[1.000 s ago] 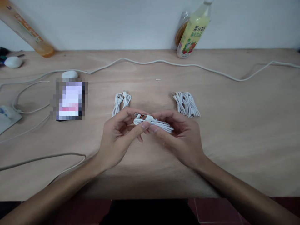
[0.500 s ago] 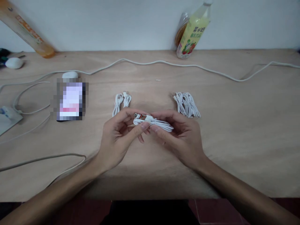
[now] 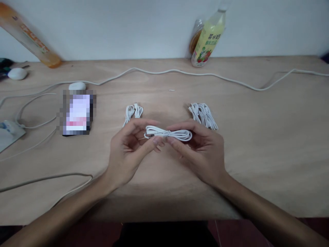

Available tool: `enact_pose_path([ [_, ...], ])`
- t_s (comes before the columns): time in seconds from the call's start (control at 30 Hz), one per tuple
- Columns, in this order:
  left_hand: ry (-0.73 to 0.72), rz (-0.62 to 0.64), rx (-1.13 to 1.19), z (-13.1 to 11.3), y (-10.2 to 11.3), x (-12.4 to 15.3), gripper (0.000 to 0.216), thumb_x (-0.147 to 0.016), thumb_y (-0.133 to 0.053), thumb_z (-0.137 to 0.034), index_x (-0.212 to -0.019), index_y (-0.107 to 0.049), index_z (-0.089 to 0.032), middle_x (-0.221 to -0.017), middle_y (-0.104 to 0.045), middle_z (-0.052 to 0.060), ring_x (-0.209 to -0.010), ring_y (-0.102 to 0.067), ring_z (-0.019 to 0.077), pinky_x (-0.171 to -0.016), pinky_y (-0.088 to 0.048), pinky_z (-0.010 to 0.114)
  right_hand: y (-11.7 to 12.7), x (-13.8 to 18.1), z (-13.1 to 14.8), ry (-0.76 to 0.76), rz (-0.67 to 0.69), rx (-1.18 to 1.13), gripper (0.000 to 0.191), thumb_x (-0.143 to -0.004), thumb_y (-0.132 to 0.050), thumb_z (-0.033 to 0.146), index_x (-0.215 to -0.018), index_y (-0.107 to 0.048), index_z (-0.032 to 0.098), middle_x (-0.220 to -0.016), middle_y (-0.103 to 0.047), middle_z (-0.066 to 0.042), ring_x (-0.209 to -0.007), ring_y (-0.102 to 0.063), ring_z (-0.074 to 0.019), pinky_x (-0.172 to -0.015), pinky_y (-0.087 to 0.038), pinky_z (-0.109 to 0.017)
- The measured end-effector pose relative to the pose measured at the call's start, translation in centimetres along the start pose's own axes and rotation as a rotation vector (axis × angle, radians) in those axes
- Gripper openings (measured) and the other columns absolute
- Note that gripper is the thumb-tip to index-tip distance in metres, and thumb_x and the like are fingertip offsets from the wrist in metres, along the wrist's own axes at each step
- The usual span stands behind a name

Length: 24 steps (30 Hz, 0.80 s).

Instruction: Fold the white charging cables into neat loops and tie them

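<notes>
A white charging cable point(image 3: 180, 134), coiled and tied at its middle, is held level above the table between both hands. My left hand point(image 3: 128, 147) is closed on its left end, thumb in front and fingers behind, partly covering the plug. On the right end, my right hand point(image 3: 203, 147) pinches the coil between thumb and fingers. Beyond my left hand lie two coiled white cables point(image 3: 130, 112) side by side, their near ends hidden by it. A bunch of several coiled white cables point(image 3: 204, 115) lies just past my right hand.
A phone point(image 3: 78, 113), blurred out, lies at the left by a white earbud case point(image 3: 77, 86). One long white cord point(image 3: 167, 71) crosses the back of the table point(image 3: 269, 144). Two bottles lean on the wall: an orange one point(image 3: 31, 37) and a yellow one point(image 3: 207, 43).
The held cable has been turned over between my hands: its plug with the orange mark faced up before, and now the coiled loops do. The view has shifted slightly.
</notes>
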<state>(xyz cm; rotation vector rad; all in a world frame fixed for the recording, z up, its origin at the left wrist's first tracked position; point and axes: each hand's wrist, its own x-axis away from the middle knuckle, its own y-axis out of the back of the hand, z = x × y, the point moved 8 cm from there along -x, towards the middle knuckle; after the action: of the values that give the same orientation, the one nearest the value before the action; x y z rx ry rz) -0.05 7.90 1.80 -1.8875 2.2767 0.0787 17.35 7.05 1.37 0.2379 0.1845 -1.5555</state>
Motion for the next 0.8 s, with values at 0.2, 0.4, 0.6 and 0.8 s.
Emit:
enact_pose_path([
  [0.2, 0.031, -0.041, -0.029, -0.2, 0.3, -0.1, 0.013, -0.094, -0.082, -0.012, -0.105, -0.079, -0.019, -0.081, -0.083, -0.002, -0.072, -0.080, 0.0121, -0.072, -0.067, 0.020, 0.1, -0.1, -0.1, -0.007, 0.004, 0.023, 0.015, -0.089, -0.085, 0.014, -0.101, -0.084, 0.023, -0.094, -0.084, 0.001, -0.080, -0.076, -0.0140, -0.069, -0.061, -0.025],
  [0.4, 0.032, -0.049, -0.022, 0.2, 0.3, 0.0, 0.010, -0.097, -0.080, -0.015, -0.105, -0.079, -0.020, -0.083, -0.085, -0.002, -0.072, -0.080, 0.0120, -0.072, -0.067, 0.020, -0.2, -0.1, -1.0, -0.128, 0.025, -0.115, 0.007, -0.095, -0.078, 0.022, -0.098, -0.085, 0.022, -0.075, -0.074, 0.003, -0.058, -0.062, -0.0094, -0.046, -0.047, -0.019],
  [0.6, 0.039, -0.039, 0.014, 0.4, 0.3, 0.0, 0.009, -0.099, -0.079, -0.016, -0.107, -0.079, -0.019, -0.081, -0.084, -0.002, -0.071, -0.080, 0.0128, -0.070, -0.068, 0.022, -0.5, -0.1, -1.4, -0.201, 0.035, -0.190, 0.012, -0.098, -0.075, 0.029, -0.094, -0.084, 0.021, -0.065, -0.067, 0.004, -0.053, -0.057, -0.0086, -0.044, -0.046, -0.018],
  [0.8, 0.034, -0.020, 0.043, 0.2, 0.1, -0.2, 0.004, -0.102, -0.076, -0.019, -0.105, -0.076, -0.018, -0.084, -0.086, 0.001, -0.069, -0.079, 0.0133, -0.069, -0.067, 0.023, -0.3, -0.1, -1.6, -0.220, 0.008, -0.133, 0.011, -0.095, -0.078, 0.031, -0.094, -0.083, 0.021, -0.063, -0.065, 0.004, -0.048, -0.052, -0.0083, -0.041, -0.041, -0.020],
])
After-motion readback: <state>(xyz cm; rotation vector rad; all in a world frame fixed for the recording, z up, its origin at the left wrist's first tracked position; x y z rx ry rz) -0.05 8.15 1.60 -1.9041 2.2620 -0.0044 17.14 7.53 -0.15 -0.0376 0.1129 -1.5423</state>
